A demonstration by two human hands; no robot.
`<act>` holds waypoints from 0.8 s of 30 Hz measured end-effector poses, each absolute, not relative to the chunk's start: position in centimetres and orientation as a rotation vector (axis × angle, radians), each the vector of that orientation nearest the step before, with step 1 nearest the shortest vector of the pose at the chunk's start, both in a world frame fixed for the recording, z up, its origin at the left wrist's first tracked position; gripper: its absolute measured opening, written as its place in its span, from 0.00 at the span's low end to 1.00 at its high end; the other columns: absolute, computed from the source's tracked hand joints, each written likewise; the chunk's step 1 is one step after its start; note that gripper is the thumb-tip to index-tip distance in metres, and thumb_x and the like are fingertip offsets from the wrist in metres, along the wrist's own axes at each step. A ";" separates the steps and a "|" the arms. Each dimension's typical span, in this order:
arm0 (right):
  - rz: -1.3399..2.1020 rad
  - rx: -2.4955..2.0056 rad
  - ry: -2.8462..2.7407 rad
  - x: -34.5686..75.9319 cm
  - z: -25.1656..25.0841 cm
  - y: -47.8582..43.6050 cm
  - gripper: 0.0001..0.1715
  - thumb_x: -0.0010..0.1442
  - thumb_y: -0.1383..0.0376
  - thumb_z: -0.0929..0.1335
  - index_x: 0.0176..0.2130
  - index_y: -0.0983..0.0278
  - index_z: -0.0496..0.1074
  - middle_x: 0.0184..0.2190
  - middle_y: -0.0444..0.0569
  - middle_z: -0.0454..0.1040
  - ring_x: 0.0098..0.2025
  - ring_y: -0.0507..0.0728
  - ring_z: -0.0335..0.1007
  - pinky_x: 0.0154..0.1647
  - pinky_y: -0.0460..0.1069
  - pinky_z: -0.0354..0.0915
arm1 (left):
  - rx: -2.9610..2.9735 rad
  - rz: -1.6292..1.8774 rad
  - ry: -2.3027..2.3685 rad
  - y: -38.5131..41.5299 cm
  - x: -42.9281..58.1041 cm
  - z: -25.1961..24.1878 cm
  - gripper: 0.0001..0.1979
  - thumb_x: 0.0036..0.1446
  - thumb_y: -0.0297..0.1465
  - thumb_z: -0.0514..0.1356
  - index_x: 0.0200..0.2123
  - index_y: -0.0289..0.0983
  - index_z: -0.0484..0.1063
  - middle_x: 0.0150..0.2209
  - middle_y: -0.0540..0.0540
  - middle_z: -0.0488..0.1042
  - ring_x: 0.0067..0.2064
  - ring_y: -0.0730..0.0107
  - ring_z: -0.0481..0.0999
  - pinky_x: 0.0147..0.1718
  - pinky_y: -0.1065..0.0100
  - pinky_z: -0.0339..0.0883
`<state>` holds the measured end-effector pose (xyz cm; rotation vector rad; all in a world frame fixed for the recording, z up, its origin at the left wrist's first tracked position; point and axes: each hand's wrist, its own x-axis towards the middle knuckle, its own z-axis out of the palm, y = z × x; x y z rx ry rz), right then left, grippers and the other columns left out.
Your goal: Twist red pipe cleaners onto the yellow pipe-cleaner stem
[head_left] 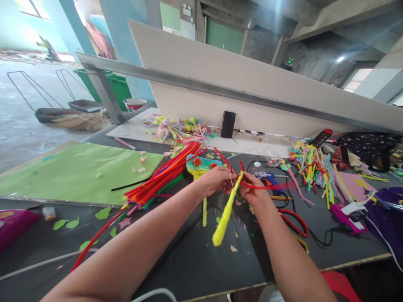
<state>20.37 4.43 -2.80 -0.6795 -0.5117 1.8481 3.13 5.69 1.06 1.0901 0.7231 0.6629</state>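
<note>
Between my two hands hangs a yellow fuzzy tapered stick [225,222], its thick rounded end pointing down toward me. A red pipe cleaner [222,157] crosses at the stick's thin upper end, and a blurred red length runs to the right past my right wrist. My left hand [218,179] is closed, fingers pinched on the red pipe cleaner. My right hand [252,191] pinches the thin top of the yellow stick; its fingertips are partly hidden. Behind my left hand lies a blue-green and yellow fuzzy piece [201,164] with small orange-red flowers.
Left of my hands lies a bundle of red and orange pipe cleaners [163,176], beside a green sheet [78,167]. Red-handled scissors [296,222] lie at right, near a heap of coloured strips [315,167]. A black phone [228,124] leans against the white board [195,100].
</note>
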 end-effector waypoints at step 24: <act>1.798 -0.958 -0.477 20.2 -3.3 4.8 0.03 0.50 0.69 0.69 0.28 0.67 0.69 0.17 0.41 0.70 0.12 0.43 0.55 0.10 0.38 0.54 | 0.970 0.791 0.835 5.5 4.3 0.0 0.07 0.48 0.30 0.62 0.23 0.33 0.68 0.18 0.49 0.68 0.18 0.75 0.68 0.19 0.74 0.65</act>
